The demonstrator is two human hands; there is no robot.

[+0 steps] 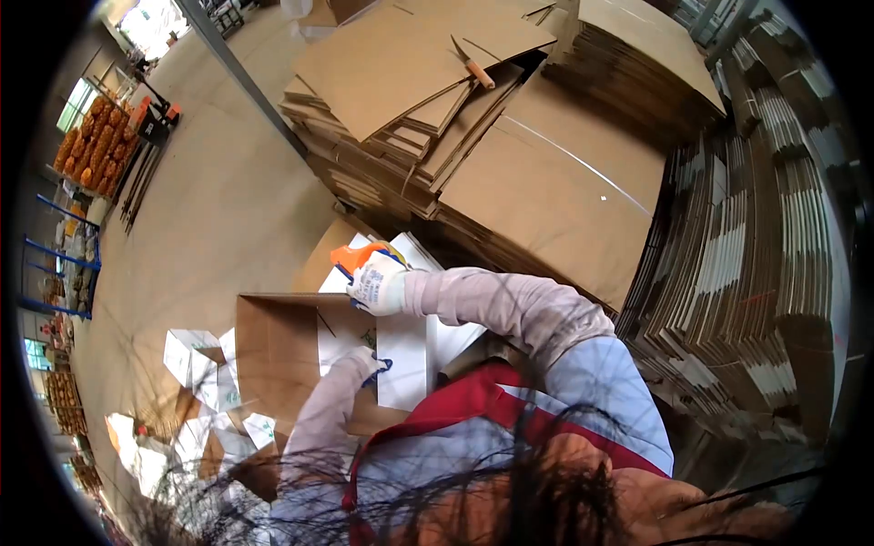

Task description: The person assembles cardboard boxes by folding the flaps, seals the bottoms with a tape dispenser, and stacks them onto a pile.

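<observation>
My right hand (379, 284), in a white glove, is closed around an orange tape dispenser (353, 257) with blue parts, above the far side of a cardboard box. The box (278, 350) is brown inside and white on its flaps. A white flap (402, 359) lies nearest my body. My left hand (366, 360), gloved white with blue fingertips, grips at the edge of this flap; its fingers are partly hidden. More white cardboard shows under and beyond my right forearm.
Stacks of flat brown cardboard (555, 182) stand ahead, with an orange-handled knife (475, 71) on one. Folded cartons (728, 273) line the right side. White and brown boxes (205, 364) lie at left. A pole (241, 77), pallet jack (155, 114) and filled orange sacks (96, 146) are farther off.
</observation>
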